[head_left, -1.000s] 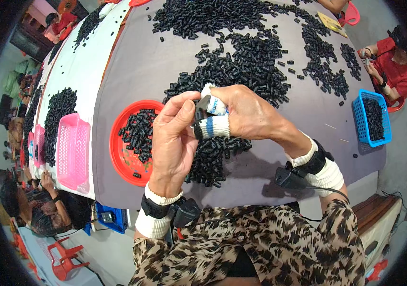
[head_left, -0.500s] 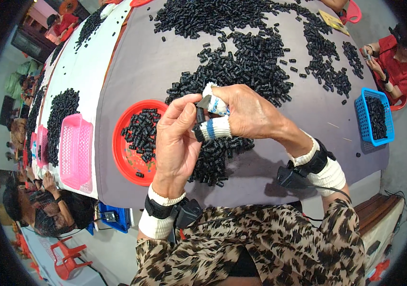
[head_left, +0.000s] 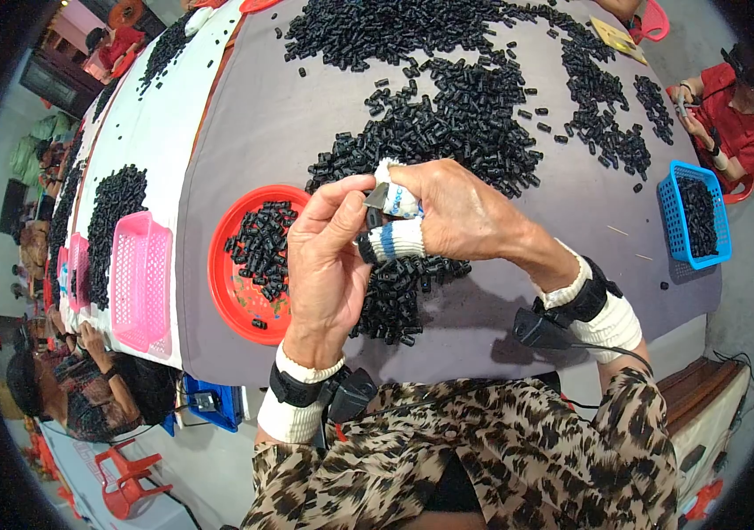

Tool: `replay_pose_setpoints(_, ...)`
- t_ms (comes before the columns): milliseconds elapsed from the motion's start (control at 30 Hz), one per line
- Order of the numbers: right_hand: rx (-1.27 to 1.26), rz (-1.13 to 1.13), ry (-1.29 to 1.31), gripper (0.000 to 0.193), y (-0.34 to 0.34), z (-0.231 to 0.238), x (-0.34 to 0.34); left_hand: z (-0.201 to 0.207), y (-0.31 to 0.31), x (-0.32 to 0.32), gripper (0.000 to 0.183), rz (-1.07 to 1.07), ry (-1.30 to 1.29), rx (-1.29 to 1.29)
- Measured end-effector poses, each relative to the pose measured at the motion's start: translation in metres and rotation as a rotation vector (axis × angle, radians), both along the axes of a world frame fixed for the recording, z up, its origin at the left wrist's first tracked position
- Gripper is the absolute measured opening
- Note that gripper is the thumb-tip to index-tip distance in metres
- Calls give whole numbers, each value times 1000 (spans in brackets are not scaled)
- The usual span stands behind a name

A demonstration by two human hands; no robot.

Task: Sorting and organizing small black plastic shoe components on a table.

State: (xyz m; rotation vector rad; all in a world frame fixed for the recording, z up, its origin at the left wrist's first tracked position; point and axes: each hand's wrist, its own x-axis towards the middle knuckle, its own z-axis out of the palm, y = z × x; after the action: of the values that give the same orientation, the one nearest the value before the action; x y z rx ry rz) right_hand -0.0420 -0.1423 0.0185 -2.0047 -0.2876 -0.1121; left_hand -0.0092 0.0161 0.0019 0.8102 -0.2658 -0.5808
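My left hand (head_left: 326, 265) is closed in a pinch around a small black cylindrical piece (head_left: 373, 216), mostly hidden between the two hands. Against it, my right hand (head_left: 465, 212) is closed on a small flat grey blade (head_left: 378, 195). White knit covers with a blue stripe and a printed white wrap cover some right fingers and the thumb. Just beyond and beneath my hands spreads a large heap of black cylindrical pieces (head_left: 430, 132). Beside my left hand stands a round red tray (head_left: 221, 296) with more black pieces in it.
A grey cloth covers the table (head_left: 245, 132). At right stands a blue basket (head_left: 673, 221) of black pieces; a pink basket (head_left: 140, 283) is at left. A person in red (head_left: 735, 132) sits at the right, another person (head_left: 86, 380) at the lower left.
The grey blade shows more clearly between my fingers, and my right hand has shifted very slightly. My left hand keeps its pinch in nearly the same place.
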Motion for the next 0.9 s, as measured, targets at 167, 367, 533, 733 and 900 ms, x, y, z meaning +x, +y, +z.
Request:
replay_pose_setpoints(167,-16,-2,-21,42,1,3,-1,9,-5,-4,19,81,27,48)
replay_pose_setpoints(367,29,-73,52,40,-2,6,-3,9,-6,-3,19,61,57,40)
replay_pose_setpoints(533,88,-98,15,38,-1,0,-4,7,-6,-3,22,17,-19,53)
replay_pose_setpoints(733,129,-99,48,36,1,-2,-5,12,-9,-2,18,47,22,115)
replay_pose_setpoints(900,108,-100,53,36,0,-2,-5,12,-11,-3,17,70,46,127)
